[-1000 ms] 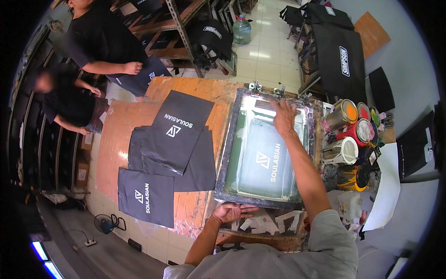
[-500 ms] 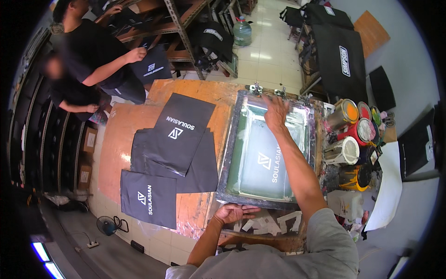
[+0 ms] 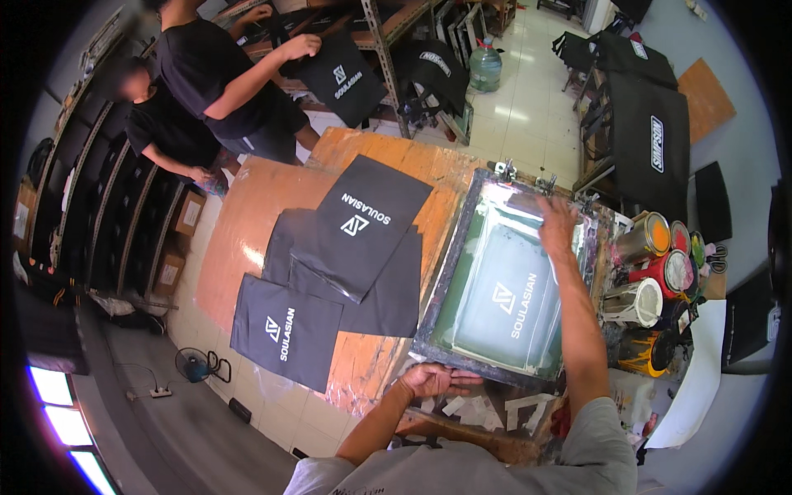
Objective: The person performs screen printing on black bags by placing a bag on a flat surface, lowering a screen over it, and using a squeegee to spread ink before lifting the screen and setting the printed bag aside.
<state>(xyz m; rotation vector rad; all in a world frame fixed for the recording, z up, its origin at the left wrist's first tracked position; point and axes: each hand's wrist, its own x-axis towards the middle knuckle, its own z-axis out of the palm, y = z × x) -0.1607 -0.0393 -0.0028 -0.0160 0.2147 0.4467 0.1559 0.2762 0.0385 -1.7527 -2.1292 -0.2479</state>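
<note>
A screen-printing frame with a dark border and pale mesh lies over the right side of the table; a white logo shows in its mesh. At the far end of the mesh is my right hand, blurred, closed around what looks like a dark squeegee. My left hand is palm up at the frame's near edge, fingers stretched out beneath the border and nothing in its palm. Left of the frame lie several overlapping black sheets, among them a printed sheet and a nearer printed sheet.
Ink cans, one with orange ink and one white, crowd the right edge. Hinge clamps hold the frame's far side. Tape scraps lie below it. Two people stand at far left; one holds a printed black sheet.
The whole view has shifted, moving the scene rightward. My right hand remains at the frame's far end, now blurred beside the dark strip. The standing person's black sheet is raised and more fully visible.
</note>
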